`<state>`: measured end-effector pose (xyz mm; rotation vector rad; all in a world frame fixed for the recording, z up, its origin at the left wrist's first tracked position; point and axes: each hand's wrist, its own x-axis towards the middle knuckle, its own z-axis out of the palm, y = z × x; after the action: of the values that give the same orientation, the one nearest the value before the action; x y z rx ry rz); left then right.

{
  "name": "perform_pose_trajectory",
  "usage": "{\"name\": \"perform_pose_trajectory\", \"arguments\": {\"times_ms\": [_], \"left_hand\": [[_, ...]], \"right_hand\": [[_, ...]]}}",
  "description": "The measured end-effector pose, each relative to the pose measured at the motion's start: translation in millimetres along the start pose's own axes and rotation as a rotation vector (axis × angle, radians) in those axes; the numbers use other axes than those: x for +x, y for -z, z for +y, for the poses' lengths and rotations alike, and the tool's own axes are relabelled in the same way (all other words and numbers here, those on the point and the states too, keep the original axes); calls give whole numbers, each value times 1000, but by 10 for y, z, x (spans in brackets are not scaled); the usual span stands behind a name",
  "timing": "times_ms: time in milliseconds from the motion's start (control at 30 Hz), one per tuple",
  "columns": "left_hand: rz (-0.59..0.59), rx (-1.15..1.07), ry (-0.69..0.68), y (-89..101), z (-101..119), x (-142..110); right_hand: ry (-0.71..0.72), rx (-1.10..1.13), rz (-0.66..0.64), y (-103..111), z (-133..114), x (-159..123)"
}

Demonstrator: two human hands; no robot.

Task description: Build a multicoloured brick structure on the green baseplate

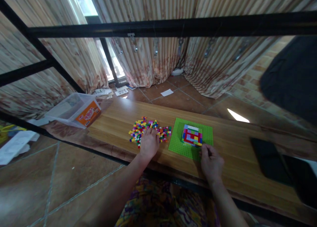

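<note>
My left hand [150,143] rests on a loose pile of small multicoloured toy bricks [138,124], its fingers bent down and close together among them. What lies under its fingertips is hidden. To the right is a green studded baseplate [178,144], flat on the bench. On it stands a low, roughly square brick build [192,135] in red, blue, white, yellow and purple. At the build's near right corner my right hand [211,159] is closed, thumb and forefinger pinched together. Anything held in that pinch is too small to make out.
A clear plastic box [71,111] with an orange label stands at the bench's left end. Dark flat objects [269,161] lie on the right of the wooden bench [235,154]. A black metal bar [158,28] crosses above, before striped curtains [148,61].
</note>
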<state>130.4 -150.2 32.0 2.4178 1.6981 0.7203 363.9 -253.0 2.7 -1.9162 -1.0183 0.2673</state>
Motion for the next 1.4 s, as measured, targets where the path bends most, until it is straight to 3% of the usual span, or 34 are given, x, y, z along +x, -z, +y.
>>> {"name": "perform_pose_trajectory", "arguments": {"times_ms": [300, 633, 1067, 1400], "left_hand": [[-28, -112, 8, 68, 97, -45], [-15, -7, 43, 122, -87, -33], [46, -72, 66, 156, -196, 86], [-101, 115, 25, 144, -68, 209]], "right_hand": [[-2, 1, 3, -1, -15, 3], [-6, 2, -8, 4, 23, -7], [-7, -83, -9, 16, 42, 1], [-27, -88, -8, 13, 31, 7]]}}
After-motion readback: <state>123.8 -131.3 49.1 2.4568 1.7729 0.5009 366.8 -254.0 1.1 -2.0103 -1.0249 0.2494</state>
